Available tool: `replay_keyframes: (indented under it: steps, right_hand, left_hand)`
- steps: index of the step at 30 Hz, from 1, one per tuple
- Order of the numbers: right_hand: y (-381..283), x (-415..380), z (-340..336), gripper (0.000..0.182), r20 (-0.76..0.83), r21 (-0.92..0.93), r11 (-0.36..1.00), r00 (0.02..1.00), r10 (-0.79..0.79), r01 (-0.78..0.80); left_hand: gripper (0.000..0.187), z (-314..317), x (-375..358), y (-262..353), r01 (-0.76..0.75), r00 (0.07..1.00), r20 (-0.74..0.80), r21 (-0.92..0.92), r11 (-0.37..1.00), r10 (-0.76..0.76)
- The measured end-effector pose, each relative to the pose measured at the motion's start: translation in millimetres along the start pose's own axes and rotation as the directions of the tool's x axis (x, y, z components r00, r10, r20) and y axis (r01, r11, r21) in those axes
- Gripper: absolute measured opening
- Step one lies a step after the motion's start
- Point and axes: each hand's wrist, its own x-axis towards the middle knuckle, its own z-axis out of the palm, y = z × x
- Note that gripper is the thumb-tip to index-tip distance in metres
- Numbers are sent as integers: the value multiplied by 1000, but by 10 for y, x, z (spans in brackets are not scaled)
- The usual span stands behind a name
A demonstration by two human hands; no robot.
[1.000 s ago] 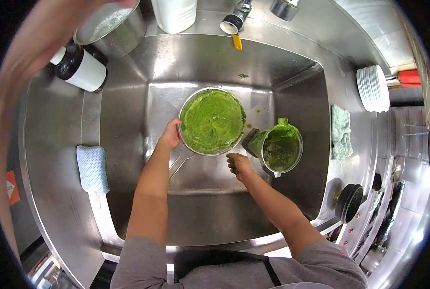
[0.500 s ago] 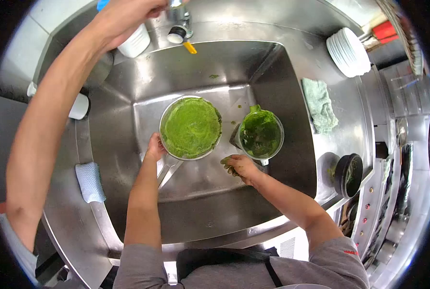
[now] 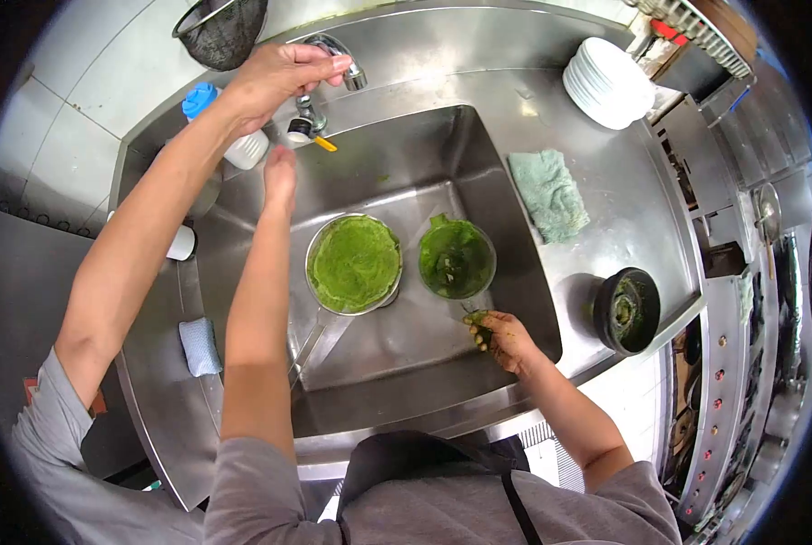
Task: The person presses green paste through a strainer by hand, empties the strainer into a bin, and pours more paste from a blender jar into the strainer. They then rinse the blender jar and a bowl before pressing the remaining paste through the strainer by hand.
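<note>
My left hand (image 3: 280,180) is raised over the far left part of the sink, just below the tap, its fingers stretched away from me and holding nothing visible. Below it, a round strainer (image 3: 354,263) full of thick green puree rests in the sink, its handle (image 3: 311,350) pointing toward me. To its right stands a clear blender jug (image 3: 458,259), coated inside with green puree. Close to the jug's near side, my right hand (image 3: 504,341) has curled fingers smeared green; what lies in them, if anything, is hidden.
A co-worker's hand (image 3: 283,80) reaches from the left to the faucet (image 3: 355,76). Around the steel sink (image 3: 406,363) are a green cloth (image 3: 549,195), stacked white plates (image 3: 608,84), a black blender-lid-like piece (image 3: 626,312), a blue-white cloth (image 3: 200,346) and a blue-capped bottle (image 3: 246,148).
My left hand has left the strainer and moved up toward the tap. My right hand has shifted right and nearer me. The co-worker's hand stays by the faucet; the view has shifted.
</note>
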Motion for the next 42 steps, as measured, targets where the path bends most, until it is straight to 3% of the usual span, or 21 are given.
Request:
replay_keyframes:
  steps: [3,4,5,6,10,12,13,15,16,18,23,25,29,31,33,35,36,38,39,41,42]
  right_hand:
    - [-9,-52,-67,16,-12,-2,1000,1000,-18,18]
    - [-35,-59,-89,16,-2,-11,1000,1000,-11,11]
    - [-31,-47,-144,16,2,-9,1000,1000,-9,9]
    - [-27,-22,-171,16,-7,-6,1000,1000,3,-3]
    - [141,314,-367,19,63,-28,991,990,130,-128]
    - [295,603,-403,19,42,-270,918,949,312,-290]
    - [355,748,-445,19,50,-274,918,949,310,-286]
    - [504,1025,-544,19,-74,-502,828,966,248,-251]
    - [575,1212,-649,19,-70,-507,825,966,250,-250]
    - [592,1483,-774,16,-190,-577,683,887,420,-447]
    - [624,1728,-625,13,-162,-708,607,919,359,-362]
    - [587,1926,-575,9,-159,-796,540,956,246,-272]
    - [314,2241,-599,10,-126,-743,637,978,165,-203]
    - [-254,1758,-217,21,27,-982,188,984,175,-6]
    - [-297,1803,-131,32,258,-965,-29,966,22,259]
    - [-574,1968,100,37,429,-890,40,863,-268,455]
    - [-1018,1732,437,31,256,-941,192,958,-133,278]
    - [-1174,2203,677,29,108,-799,592,994,-25,101]
    - [-1183,2331,783,29,109,-800,592,994,-24,102]
    - [-1181,2521,946,18,-30,-495,869,1000,0,-15]
    - [-1154,2610,985,18,-30,-501,866,1000,-3,-13]
  left_hand:
    - [34,-18,-116,196,38,998,37,166,985,-45]
    - [33,263,38,-576,254,958,-102,-122,960,-266]
    - [34,534,197,-1361,303,840,-245,-528,793,-484]
    - [36,807,346,-2105,155,670,-359,-789,594,-650]
    - [28,930,477,-2239,46,602,-423,-828,558,-677]
    - [27,932,461,-2185,62,596,-416,-829,556,-687]
    - [26,920,467,-2155,81,596,-404,-830,552,-695]
    - [25,922,445,-2136,90,602,-406,-821,564,-687]
    - [24,917,431,-2133,96,612,-407,-813,574,-678]
    - [23,909,410,-2151,99,625,-401,-810,578,-670]
    - [20,883,370,-2235,103,666,-370,-814,571,-648]
    - [20,891,372,-2171,99,660,-347,-838,536,-666]
    - [19,976,403,-2087,77,658,-349,-850,521,-667]
    - [20,966,407,-2025,82,656,-334,-860,504,-677]
    - [20,927,409,-2020,73,663,-327,-867,493,-673]
    - [20,982,405,-2033,73,668,-309,-878,473,-677]
    - [21,980,403,-2026,73,669,-304,-882,466,-679]
    - [21,926,400,-2002,68,667,-308,-882,467,-679]
    - [21,928,402,-1993,73,675,-293,-887,456,-677]
    - [22,937,414,-1957,71,684,-279,-894,442,-674]
    - [23,933,407,-1928,73,681,-266,-902,425,-682]
